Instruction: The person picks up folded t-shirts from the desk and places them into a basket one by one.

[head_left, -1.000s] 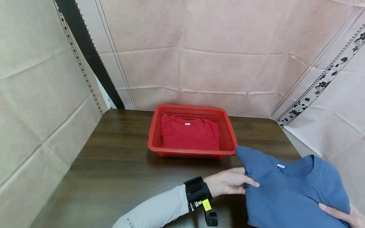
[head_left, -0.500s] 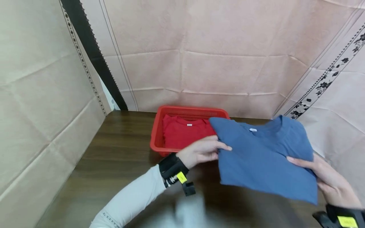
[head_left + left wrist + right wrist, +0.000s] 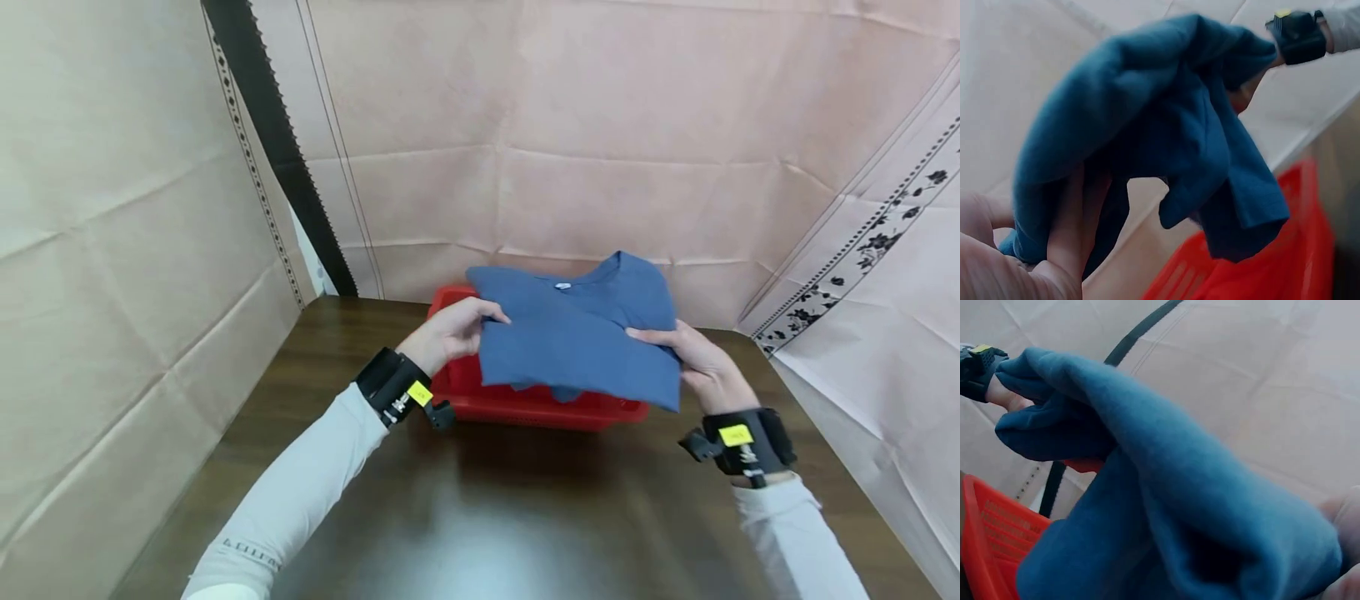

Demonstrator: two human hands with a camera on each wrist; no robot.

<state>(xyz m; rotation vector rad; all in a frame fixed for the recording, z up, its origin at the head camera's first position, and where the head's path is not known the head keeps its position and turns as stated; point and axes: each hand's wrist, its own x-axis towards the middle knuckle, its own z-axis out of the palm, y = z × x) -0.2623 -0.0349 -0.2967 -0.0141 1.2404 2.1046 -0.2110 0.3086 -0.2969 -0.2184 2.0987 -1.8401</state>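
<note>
A folded blue T-shirt [image 3: 573, 333] hangs over the red plastic basket [image 3: 525, 410], collar toward the back wall. My left hand [image 3: 452, 335] pinches its left edge, thumb on top; in the left wrist view the fingers [image 3: 1067, 231] reach under the cloth. On the opposite edge my right hand [image 3: 701, 360] grips the shirt the same way. Loose folds of the blue T-shirt [image 3: 1147, 487] droop below in the right wrist view, beside the basket wall [image 3: 1004, 531]. Most of the basket's inside is hidden by the shirt, with a bit of red cloth [image 3: 467, 373] showing at the left.
The basket stands on a dark wooden table [image 3: 360, 492] near its back edge. Pale cloth sheets [image 3: 600, 125] hang behind and at both sides, close to the table. A black strip [image 3: 288, 158] runs down the back left corner.
Both hands have carried the blue T-shirt left and away from the body, from the right side of the table to above the basket. The red shirt in the basket is now mostly covered from view.
</note>
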